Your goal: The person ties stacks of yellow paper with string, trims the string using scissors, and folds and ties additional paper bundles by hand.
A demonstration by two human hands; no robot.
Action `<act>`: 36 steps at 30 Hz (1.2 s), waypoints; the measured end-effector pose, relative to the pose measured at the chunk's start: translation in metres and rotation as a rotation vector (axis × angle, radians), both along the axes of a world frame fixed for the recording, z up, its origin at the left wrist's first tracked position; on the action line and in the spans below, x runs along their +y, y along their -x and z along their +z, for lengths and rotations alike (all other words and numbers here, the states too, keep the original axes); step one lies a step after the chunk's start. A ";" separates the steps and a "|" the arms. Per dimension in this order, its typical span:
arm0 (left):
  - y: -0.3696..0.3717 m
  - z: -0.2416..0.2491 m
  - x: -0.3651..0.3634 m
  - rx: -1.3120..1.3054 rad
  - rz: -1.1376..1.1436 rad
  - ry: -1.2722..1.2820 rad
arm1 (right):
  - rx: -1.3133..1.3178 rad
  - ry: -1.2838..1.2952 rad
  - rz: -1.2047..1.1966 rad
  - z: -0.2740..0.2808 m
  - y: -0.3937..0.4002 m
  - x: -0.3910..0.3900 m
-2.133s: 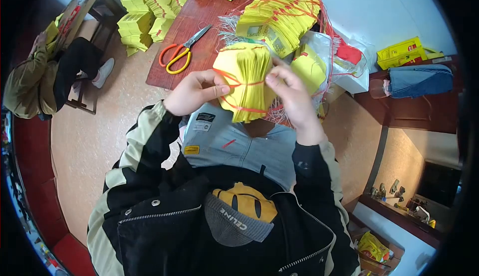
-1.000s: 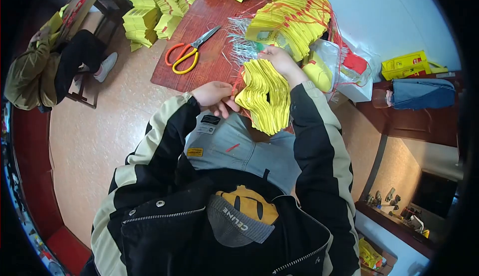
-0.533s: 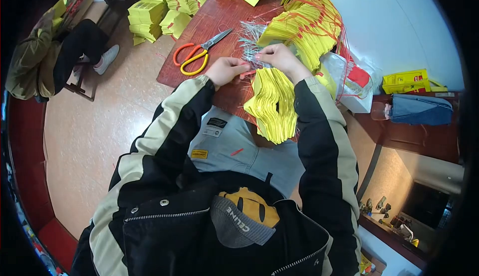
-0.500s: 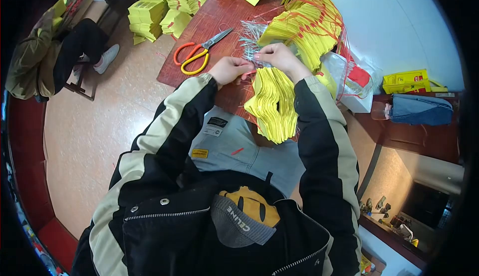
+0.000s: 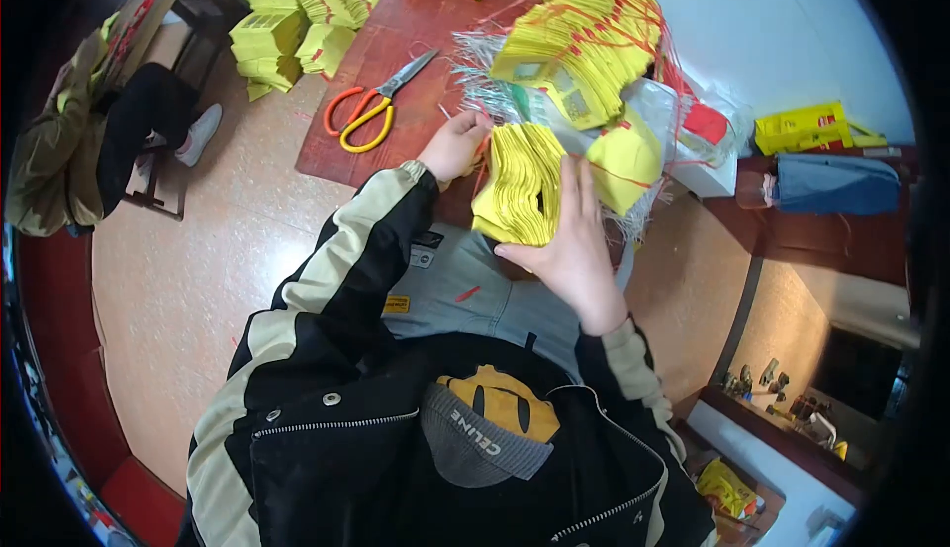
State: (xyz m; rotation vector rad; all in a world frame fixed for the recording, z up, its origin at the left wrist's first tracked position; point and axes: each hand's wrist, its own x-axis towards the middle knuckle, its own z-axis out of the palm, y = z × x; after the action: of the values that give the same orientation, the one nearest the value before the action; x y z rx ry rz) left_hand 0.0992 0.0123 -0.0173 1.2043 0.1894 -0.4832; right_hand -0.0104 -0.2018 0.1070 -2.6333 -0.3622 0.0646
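Observation:
A bundle of yellow folded paper pieces [image 5: 517, 186], pressed together in many layers, stands at the table edge in front of me. My right hand [image 5: 579, 240] holds its right side and near end, fingers stretched along it and thumb at the lower edge. At the bundle's upper left corner is my left hand [image 5: 457, 146], fingers pinched together; what they hold is hidden, though a little red shows beside them. Scissors [image 5: 386, 92] with one orange and one yellow handle lie partly open to the left. Beyond my hands are silvery ties [image 5: 483, 64].
A long yellow stack with red strings [image 5: 594, 43] covers the table's far right. More yellow bundles [image 5: 272, 47] stand at the back left. A white bag [image 5: 698, 141] is on the right. A seated person's leg [image 5: 158, 102] shows at the left, beside a bench.
My right hand has left the far end of the bundle and come round to its right side. The bundle has shifted slightly up and left. My left hand stays near the upper corner.

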 end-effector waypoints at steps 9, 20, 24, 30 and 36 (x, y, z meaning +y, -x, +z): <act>0.019 0.013 0.005 0.035 0.065 0.082 | 0.027 -0.333 -0.239 -0.010 0.021 -0.017; 0.051 0.009 0.022 -0.040 0.360 -0.104 | 0.135 -0.619 -0.129 -0.053 -0.020 -0.047; 0.054 -0.005 0.029 0.023 0.364 -0.158 | 0.131 -0.684 -0.121 -0.057 -0.021 -0.045; 0.045 0.004 0.053 0.210 0.189 0.029 | 0.113 -0.628 -0.120 -0.058 -0.027 -0.052; 0.044 0.008 0.070 0.040 -0.129 -0.120 | 0.118 -0.565 -0.083 -0.052 -0.037 -0.059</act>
State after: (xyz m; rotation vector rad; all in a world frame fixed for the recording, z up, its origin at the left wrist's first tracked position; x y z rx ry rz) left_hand 0.0553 0.0820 -0.0098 1.3302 0.1774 -0.6156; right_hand 0.0261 -0.2611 0.0546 -2.0717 -0.1925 0.0773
